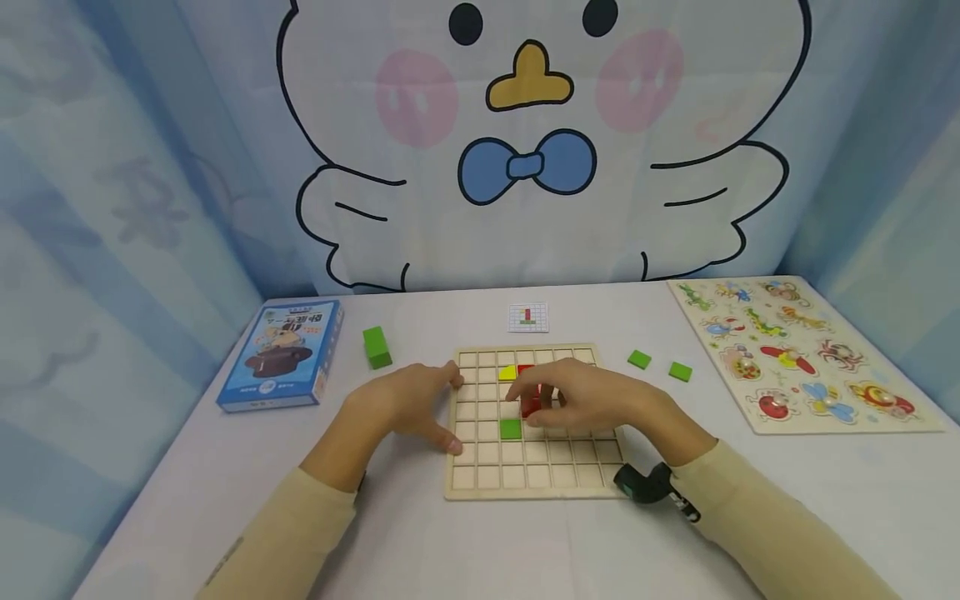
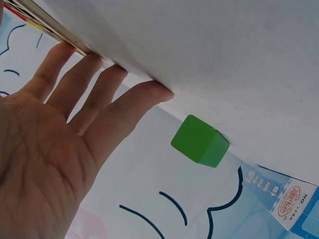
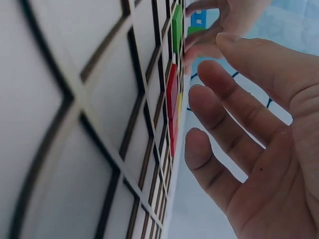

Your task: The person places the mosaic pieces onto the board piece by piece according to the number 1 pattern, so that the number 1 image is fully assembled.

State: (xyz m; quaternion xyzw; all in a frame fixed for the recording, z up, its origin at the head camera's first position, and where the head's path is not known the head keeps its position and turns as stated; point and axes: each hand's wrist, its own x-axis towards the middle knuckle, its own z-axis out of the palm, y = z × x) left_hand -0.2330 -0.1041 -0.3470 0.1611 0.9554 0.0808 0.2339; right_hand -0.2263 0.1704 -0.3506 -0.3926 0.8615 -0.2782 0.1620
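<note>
A wooden grid board (image 1: 476, 481) lies flat on the table. Along its left edge rests my left hand (image 1: 401, 404), thumb low and fingers spread higher up. The left wrist view shows those fingers (image 2: 107, 87) fairly straight, their tips at the board's edge and the table. Over the middle of the board hovers my right hand (image 1: 581, 393), its fingers loosely bent with nothing between them in the right wrist view. A yellow tile (image 1: 507, 372), red tiles (image 1: 531, 404) and a green tile (image 1: 511, 429) sit in the grid; the right hand partly hides the red ones.
Behind the board lies a small pattern card (image 1: 528, 317). A green block or stack (image 1: 377, 347) and a blue box (image 1: 281, 354) are at left. Two green tiles, one a nearer tile (image 1: 680, 372), lie right of the board, before an animal picture board (image 1: 810, 354).
</note>
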